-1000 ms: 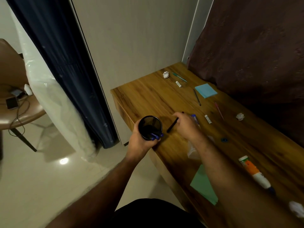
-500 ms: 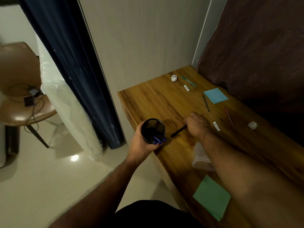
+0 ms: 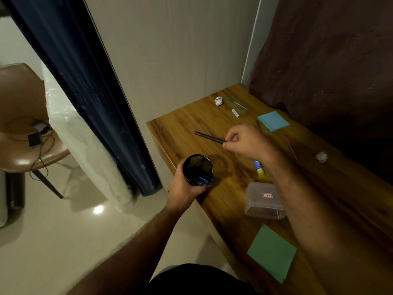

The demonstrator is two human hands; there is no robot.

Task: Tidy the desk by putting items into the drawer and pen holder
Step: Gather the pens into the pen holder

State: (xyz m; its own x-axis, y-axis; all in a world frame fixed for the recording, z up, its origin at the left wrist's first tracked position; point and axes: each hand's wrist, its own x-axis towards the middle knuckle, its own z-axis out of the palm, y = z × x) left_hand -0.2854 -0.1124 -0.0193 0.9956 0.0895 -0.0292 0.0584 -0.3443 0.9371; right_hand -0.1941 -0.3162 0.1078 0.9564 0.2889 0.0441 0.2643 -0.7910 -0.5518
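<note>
Left hand [image 3: 184,188] wrapped around black mesh pen holder [image 3: 198,169], at desk [image 3: 191,126] front edge; blue pens [image 3: 205,179] inside holder, lying against side near fingers. Right hand [image 3: 246,141] closed in fist, pinching one end of black pen [image 3: 209,137]; pen raised over desk, free end pointing away from grip toward left. Holder sits below and left of that grip. Glue stick [image 3: 259,168] just under right wrist; clear plastic box [image 3: 264,200] beside right forearm.
</note>
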